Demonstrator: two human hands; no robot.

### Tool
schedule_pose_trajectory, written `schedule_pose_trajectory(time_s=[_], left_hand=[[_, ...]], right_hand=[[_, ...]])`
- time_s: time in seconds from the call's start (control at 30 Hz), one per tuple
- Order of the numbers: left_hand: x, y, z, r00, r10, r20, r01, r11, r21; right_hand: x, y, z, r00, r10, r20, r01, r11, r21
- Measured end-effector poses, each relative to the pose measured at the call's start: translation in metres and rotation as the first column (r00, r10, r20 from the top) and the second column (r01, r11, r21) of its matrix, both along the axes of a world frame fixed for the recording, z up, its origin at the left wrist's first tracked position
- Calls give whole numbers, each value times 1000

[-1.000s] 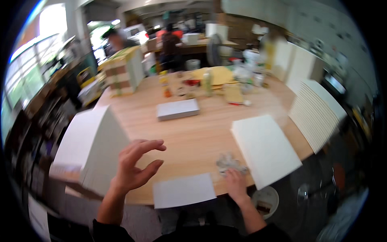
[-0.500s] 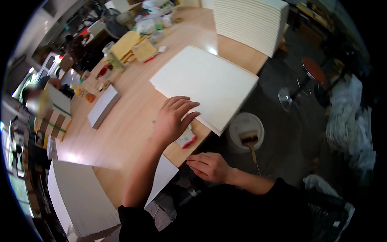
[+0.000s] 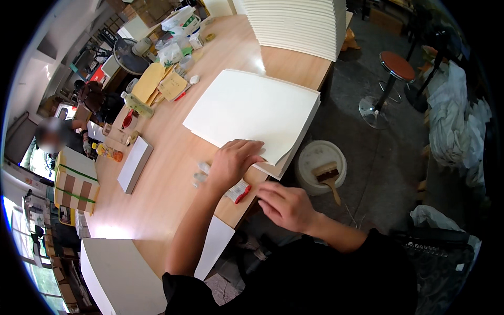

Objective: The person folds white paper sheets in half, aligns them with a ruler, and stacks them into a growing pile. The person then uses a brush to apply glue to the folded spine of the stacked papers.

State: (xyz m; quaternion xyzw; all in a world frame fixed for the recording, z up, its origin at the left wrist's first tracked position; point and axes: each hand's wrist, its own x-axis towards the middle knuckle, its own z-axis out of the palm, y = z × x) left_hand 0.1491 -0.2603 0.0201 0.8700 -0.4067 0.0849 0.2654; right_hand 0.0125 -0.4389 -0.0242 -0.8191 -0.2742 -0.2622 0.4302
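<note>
A stack of large white sheets (image 3: 247, 105) lies on the wooden table, and the top sheet's near corner is bent up. My left hand (image 3: 233, 165) pinches the near edge of that top sheet between thumb and fingers. Off the table's edge, my right hand (image 3: 287, 207) hovers with its fingers curled together and nothing visible in them. Just below my left hand lies a small white packet with a red edge (image 3: 239, 191). A few small pale pieces (image 3: 202, 170) sit beside my left wrist.
A white bucket with a wide brush (image 3: 326, 170) across it stands on the floor, right of the table. A tall white stack (image 3: 294, 29) rises at the far end. More white board (image 3: 123, 275) is near left. A stool (image 3: 396, 65) stands right; another person (image 3: 58, 134) is far left.
My left hand has moved onto the stack's near edge and taken hold of the top sheet, whose corner now curls up. My right hand has shifted slightly right. The view has turned a little.
</note>
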Motion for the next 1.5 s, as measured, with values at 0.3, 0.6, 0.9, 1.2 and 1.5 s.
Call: schedule_pose_trajectory(time_s=[0.3,0.6,0.9,1.2,1.5], left_hand=[[-6,-4,4,998,-35,49,38,997,-61],[-5,-21,-20,908,402,-114,-418,865,-279],[-18,93,5,844,57,-533,-446,626,-639],[-128,233,49,960,115,-257,-248,777,-579],[-244,320,-52,520,-17,-854,-854,-23,-519]], right_hand=[[15,-17,-6,933,-301,-199,240,930,-279],[14,-17,12,905,-367,-214,273,888,-370],[32,-35,10,721,128,-681,283,843,458],[42,26,16,339,750,-568,106,569,815],[97,159,-15,40,749,-662,-285,643,711]])
